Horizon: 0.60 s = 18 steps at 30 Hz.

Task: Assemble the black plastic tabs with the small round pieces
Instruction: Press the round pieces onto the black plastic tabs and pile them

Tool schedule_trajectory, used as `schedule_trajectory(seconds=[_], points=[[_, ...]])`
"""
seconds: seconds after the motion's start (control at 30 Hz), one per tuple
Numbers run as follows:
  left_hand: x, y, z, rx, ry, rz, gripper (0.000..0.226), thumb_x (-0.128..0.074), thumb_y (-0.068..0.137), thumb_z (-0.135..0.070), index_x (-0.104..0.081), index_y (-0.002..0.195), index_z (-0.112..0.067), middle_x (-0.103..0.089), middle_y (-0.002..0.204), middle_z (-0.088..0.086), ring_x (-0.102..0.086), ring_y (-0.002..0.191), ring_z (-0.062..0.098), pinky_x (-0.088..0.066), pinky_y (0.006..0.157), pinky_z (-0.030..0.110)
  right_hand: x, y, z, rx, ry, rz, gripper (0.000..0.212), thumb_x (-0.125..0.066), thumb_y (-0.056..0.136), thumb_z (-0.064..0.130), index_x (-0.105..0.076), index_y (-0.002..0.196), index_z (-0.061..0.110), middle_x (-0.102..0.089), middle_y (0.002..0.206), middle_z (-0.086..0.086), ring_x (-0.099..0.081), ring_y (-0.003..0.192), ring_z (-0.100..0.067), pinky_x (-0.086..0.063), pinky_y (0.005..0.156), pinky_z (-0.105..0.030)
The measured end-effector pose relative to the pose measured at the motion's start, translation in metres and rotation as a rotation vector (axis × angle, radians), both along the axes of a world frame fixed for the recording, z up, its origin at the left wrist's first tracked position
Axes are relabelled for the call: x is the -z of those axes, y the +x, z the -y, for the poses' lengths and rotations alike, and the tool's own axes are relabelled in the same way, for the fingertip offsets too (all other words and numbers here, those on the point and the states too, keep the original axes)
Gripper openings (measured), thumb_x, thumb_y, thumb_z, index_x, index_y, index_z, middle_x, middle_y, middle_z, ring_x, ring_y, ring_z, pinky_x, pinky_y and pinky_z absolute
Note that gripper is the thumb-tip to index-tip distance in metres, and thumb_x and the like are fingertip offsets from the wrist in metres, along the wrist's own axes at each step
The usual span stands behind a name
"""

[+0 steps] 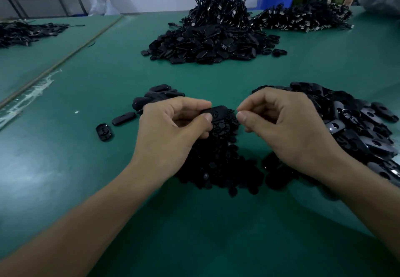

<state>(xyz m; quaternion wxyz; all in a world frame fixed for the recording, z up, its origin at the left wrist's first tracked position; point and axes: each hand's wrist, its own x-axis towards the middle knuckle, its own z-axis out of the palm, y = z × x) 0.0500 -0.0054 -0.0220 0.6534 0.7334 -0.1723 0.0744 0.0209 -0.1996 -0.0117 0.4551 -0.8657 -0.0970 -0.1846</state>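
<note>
black tab (215,112) | left hand (171,129) fingers pinch it | right hand (287,125) fingertips pinched, contents unclear

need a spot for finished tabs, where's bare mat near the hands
Bare mat between the forearms, left of the loose tabs, and before the far heap. Crowded at the round-piece pile and the right tab pile.

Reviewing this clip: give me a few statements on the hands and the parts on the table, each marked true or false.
1. The left hand pinches a black tab. True.
2. The right hand lies flat on the table. False: its fingers are curled, with thumb and forefinger tips meeting.
3. The table is red. False: it is green.
4. A heap of small round pieces lies under the hands. True.
</note>
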Motion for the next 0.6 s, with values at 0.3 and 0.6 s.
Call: schedule_trajectory(seconds=[0.3, 0.6], points=[[0.0020, -0.0020, 0.0017, -0.006, 0.095, 0.074, 0.028, -0.077, 0.083, -0.003, -0.075, 0.091, -0.030, -0.077, 0.080, -0.009, -0.074, 0.075, 0.011, -0.060, 0.073, 0.026, -0.0004, -0.0025, -0.0099, -0.136, 0.228, 0.003, 0.015, -0.079, 0.083, 0.012, -0.075, 0.084, 0.026, -0.075, 0.076, 0.007, -0.072, 0.072, -0.008, -0.054, 0.068, -0.017], [0.0010, -0.0048, 0.0058, 0.034, 0.059, 0.089, 0.021, -0.074, 0.077, -0.015, -0.076, 0.091, -0.031, -0.078, 0.081, -0.009, -0.074, 0.074, 0.010, -0.059, 0.072, 0.024, 0.0027, -0.0022, -0.0109, -0.057, 0.164, 0.046, 0.016, -0.078, 0.085, 0.015, -0.077, 0.086, 0.031, -0.075, 0.078, 0.013, -0.072, 0.076, -0.007, -0.057, 0.073, -0.023]])
